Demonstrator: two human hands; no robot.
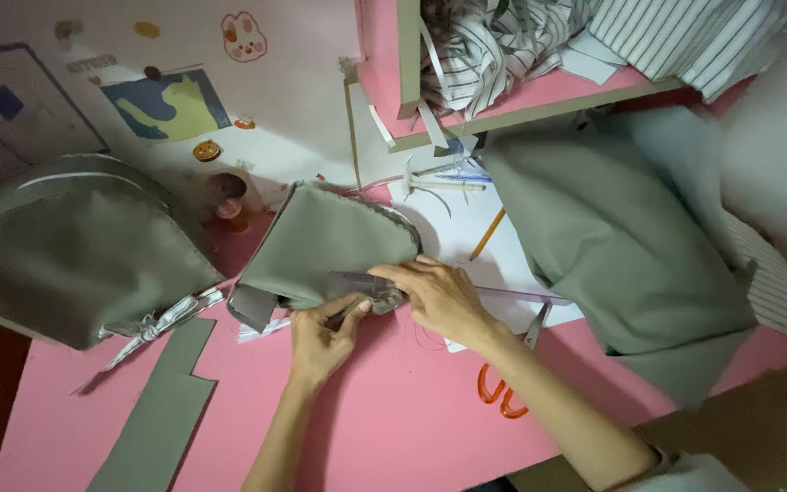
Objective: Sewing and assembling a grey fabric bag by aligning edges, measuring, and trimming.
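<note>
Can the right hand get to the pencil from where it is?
Probably yes. The right hand rests on the folded grey fabric piece; the pencil lies just beyond it on white paper, uncovered, with nothing between.

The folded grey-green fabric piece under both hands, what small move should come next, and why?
Probably press the fold flat. The left hand pinches the lower edge of the grey-green fabric piece while the right hand holds the bunched corner on the pink table.
</note>
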